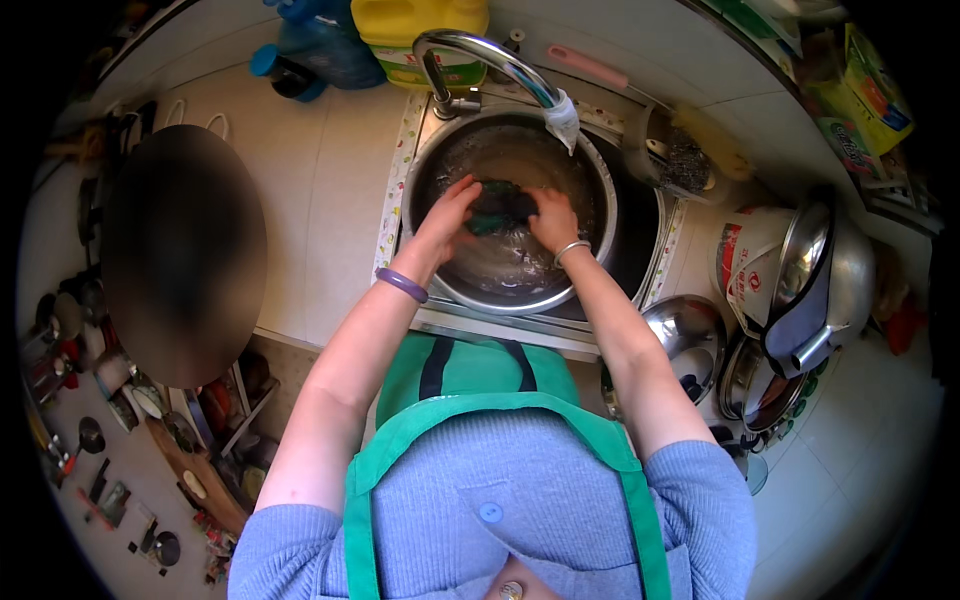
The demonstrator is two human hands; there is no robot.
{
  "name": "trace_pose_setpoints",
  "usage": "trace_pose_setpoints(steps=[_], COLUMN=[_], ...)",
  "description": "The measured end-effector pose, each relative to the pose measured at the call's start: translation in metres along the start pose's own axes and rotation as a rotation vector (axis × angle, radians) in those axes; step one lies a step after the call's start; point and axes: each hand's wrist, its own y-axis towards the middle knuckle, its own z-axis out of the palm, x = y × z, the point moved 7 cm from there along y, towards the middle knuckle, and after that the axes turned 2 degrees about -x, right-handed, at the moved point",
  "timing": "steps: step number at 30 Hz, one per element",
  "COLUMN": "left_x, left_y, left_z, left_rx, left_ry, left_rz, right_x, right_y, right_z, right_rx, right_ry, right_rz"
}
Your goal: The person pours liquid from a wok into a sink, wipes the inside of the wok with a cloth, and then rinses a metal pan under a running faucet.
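Both my hands are inside a round metal basin (517, 306) of water that sits in the sink. Between them is a dark green and black wet item (495, 206), perhaps a cloth; its exact shape is hard to make out. My left hand (452, 214) touches its left side, and my right hand (552, 217) grips its right end. A curved chrome faucet (491, 46) arches over the basin's back rim, with white material (562, 120) wrapped round its spout. No stream of water shows from it.
Behind the faucet stand a yellow jug (420, 22) and a blue plastic bottle (330, 45). A steel wool scrubber (684, 161) lies in a holder at the back right. Metal bowls (686, 337) and a white bucket (750, 255) crowd the right side.
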Motion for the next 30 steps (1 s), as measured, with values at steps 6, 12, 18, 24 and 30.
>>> trace_pose_setpoints(steps=[6, 12, 18, 24, 30], left_x=[0.040, 0.036, 0.068, 0.023, 0.017], left_y=[0.029, 0.041, 0.068, 0.037, 0.031], left_z=[0.035, 0.050, 0.032, 0.027, -0.004], left_rx=[0.166, 0.497, 0.230, -0.057, -0.188], left_ry=[-0.405, -0.679, -0.929, -0.531, -0.356], left_rz=[-0.214, -0.217, -0.057, -0.146, -0.160], right_x=[0.107, 0.123, 0.060, -0.024, -0.015], right_y=[-0.038, -0.054, -0.007, 0.034, 0.017], right_z=[-0.064, -0.047, 0.009, -0.005, 0.010], right_rx=[-0.078, -0.167, -0.313, -0.428, -0.245], right_ry=[0.514, 0.739, 0.829, 0.437, 0.127], right_rz=[-0.363, -0.323, 0.034, 0.219, -0.201])
